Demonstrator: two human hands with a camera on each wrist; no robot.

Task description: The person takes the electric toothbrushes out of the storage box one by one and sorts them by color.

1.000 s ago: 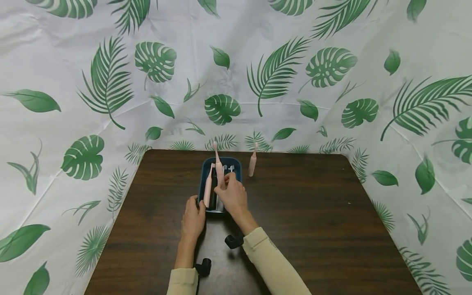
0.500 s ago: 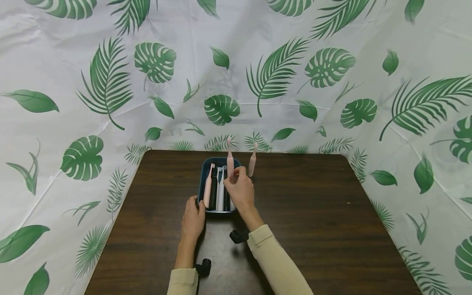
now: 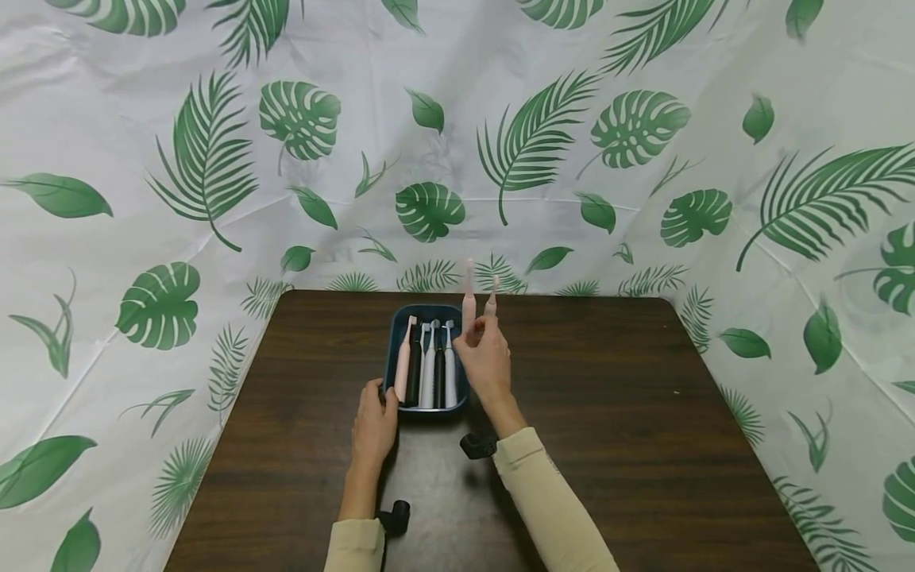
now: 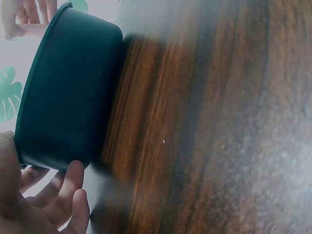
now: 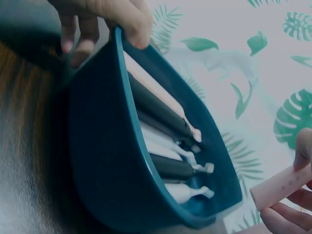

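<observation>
A dark blue tray [image 3: 427, 307] sits at the table's far middle, with several electric toothbrush handles [image 3: 429, 369] lying in it: pink, black and white. My left hand [image 3: 382, 397] grips the tray's near left corner, its fingers [image 5: 107, 14] curled over the rim. To the right of the tray, my right hand [image 3: 477, 338] pinches a pink toothbrush handle [image 3: 469, 298] and holds it upright. A second pink handle [image 3: 492, 295] stands on the table just behind it. The right wrist view shows the tray [image 5: 102, 161], its handles [image 5: 165, 122] and the held pink handle [image 5: 280, 185].
The dark wooden table [image 3: 608, 413] is enclosed by leaf-printed white sheeting [image 3: 543, 159] at the back and both sides. Black wrist-camera mounts [image 3: 477, 445] hang under both forearms. The left wrist view shows the tray's outer wall [image 4: 68, 92] and the tabletop.
My right hand carried the pink handle rightward from above the tray to just past its right rim, near the standing pink handle. The left hand and tray stayed put.
</observation>
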